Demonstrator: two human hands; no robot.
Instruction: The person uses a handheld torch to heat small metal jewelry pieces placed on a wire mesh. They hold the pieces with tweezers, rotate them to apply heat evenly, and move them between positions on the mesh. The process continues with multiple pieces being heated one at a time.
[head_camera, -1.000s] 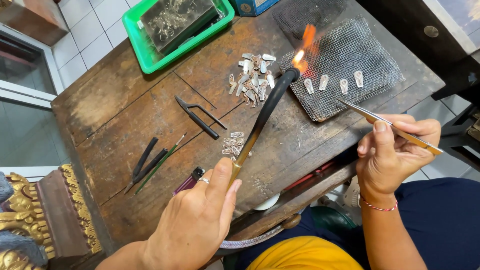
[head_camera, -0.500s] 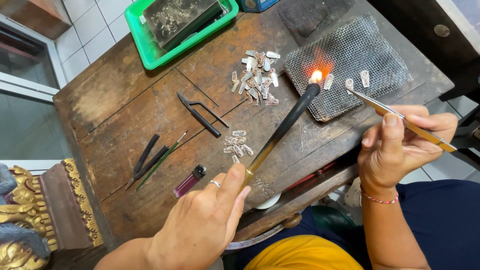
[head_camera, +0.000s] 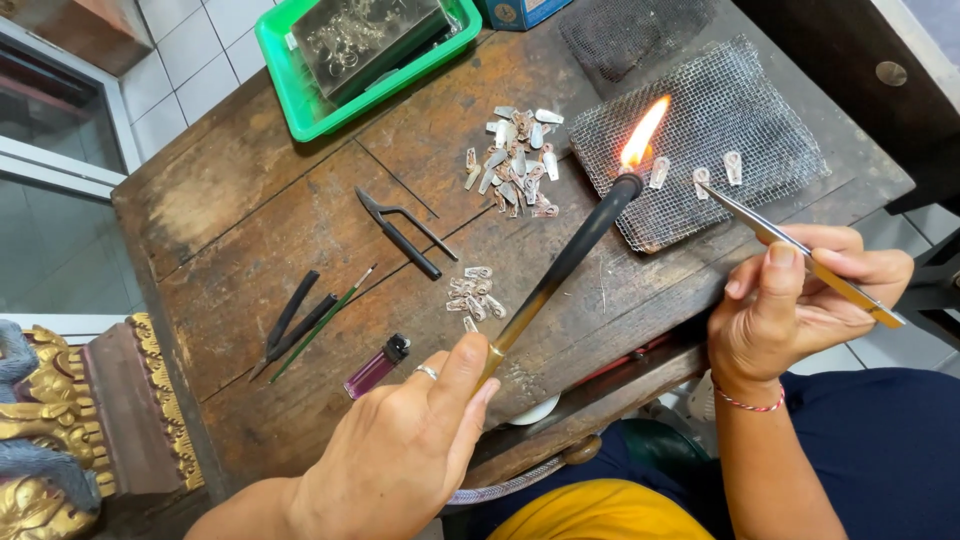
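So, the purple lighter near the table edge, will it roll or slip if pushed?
The purple lighter looks small and plastic, so probably light and easily slid on the worn wooden table. Its body seems flattish, so it would likely skid, not roll. It appears rigid.

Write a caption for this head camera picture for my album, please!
Left hand aims a lit torch at wire mesh; right hand holds tweezers.
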